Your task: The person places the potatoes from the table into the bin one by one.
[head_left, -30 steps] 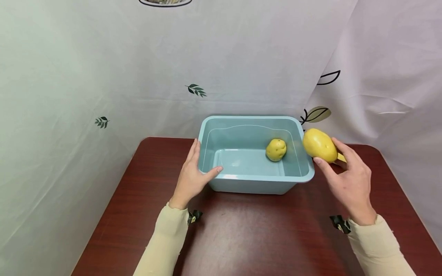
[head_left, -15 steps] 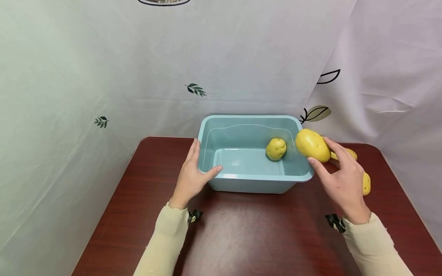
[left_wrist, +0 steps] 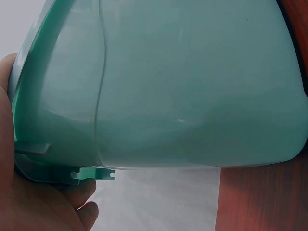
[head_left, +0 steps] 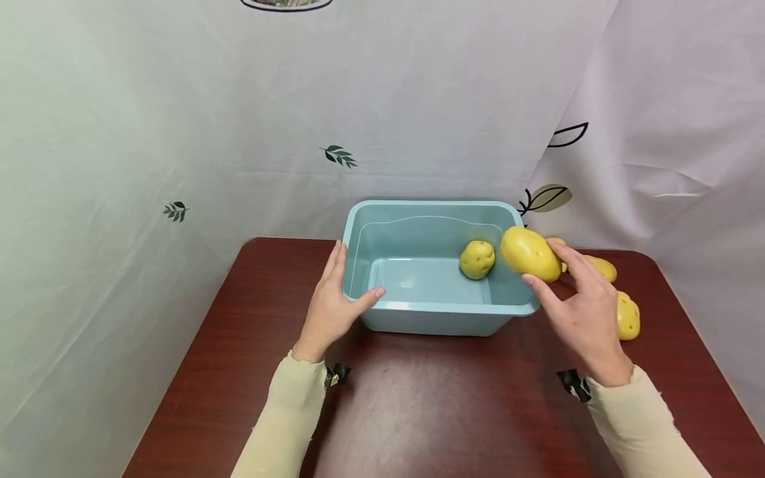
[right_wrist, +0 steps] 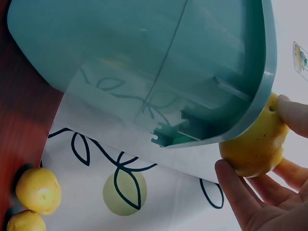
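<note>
A light blue plastic bin (head_left: 439,318) stands at the back of the table. One yellow potato (head_left: 477,259) lies inside it at the right. My right hand (head_left: 582,312) holds another, longer yellow potato (head_left: 530,254) between thumb and fingers, over the bin's right rim; the right wrist view has this held potato (right_wrist: 255,144) beside the rim. My left hand (head_left: 335,302) rests at the bin's front left corner, fingers straight along the left side and thumb stretched out at the front rim. In the left wrist view the bin's wall (left_wrist: 192,86) fills most of the picture.
On the table right of the bin lie more yellow potatoes, one (head_left: 628,317) beside my right wrist and another (head_left: 601,268) behind my hand, partly hidden. White patterned cloth (head_left: 418,99) hangs close behind the dark red-brown table (head_left: 430,398).
My right hand has moved left with its potato, from beside the bin to over its right rim, uncovering potatoes on the table. My left hand and the bin have stayed in place.
</note>
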Action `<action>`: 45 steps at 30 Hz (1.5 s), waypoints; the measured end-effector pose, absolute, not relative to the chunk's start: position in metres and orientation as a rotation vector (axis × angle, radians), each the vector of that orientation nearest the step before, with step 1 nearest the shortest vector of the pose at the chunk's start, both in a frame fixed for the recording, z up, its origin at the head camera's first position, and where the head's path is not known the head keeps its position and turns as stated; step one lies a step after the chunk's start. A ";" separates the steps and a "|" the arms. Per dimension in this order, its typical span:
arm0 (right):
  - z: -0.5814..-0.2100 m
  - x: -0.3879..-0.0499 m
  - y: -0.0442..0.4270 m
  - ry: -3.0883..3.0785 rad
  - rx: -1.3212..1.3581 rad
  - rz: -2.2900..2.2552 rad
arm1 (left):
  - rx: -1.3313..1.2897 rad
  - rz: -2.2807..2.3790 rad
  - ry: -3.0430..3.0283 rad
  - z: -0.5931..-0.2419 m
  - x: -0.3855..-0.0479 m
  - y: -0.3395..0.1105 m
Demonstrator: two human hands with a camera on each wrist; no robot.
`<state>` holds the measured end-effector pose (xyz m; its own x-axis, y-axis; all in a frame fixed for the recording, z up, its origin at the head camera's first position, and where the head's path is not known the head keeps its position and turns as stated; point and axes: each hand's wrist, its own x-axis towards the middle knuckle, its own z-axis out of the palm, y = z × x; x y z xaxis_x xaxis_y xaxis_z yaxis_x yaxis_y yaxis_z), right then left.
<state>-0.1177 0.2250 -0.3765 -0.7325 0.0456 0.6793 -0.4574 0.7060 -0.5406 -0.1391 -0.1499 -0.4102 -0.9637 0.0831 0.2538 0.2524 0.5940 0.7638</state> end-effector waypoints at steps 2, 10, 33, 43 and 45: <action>-0.376 -0.118 0.224 -2.229 0.320 0.933 | -0.279 -1.305 -2.629 -0.411 -0.139 -0.150; -0.377 -0.121 0.220 -2.253 0.339 0.910 | -0.269 -1.321 -2.630 -0.411 -0.137 -0.150; -0.382 -0.125 0.214 -2.304 0.416 0.897 | -0.283 -1.313 -2.615 -0.410 -0.137 -0.149; -0.381 -0.129 0.211 -2.357 0.476 0.866 | -0.273 -1.321 -2.622 -0.410 -0.137 -0.150; -0.382 -0.129 0.211 -2.377 0.488 0.862 | -0.275 -1.322 -2.622 -0.410 -0.137 -0.150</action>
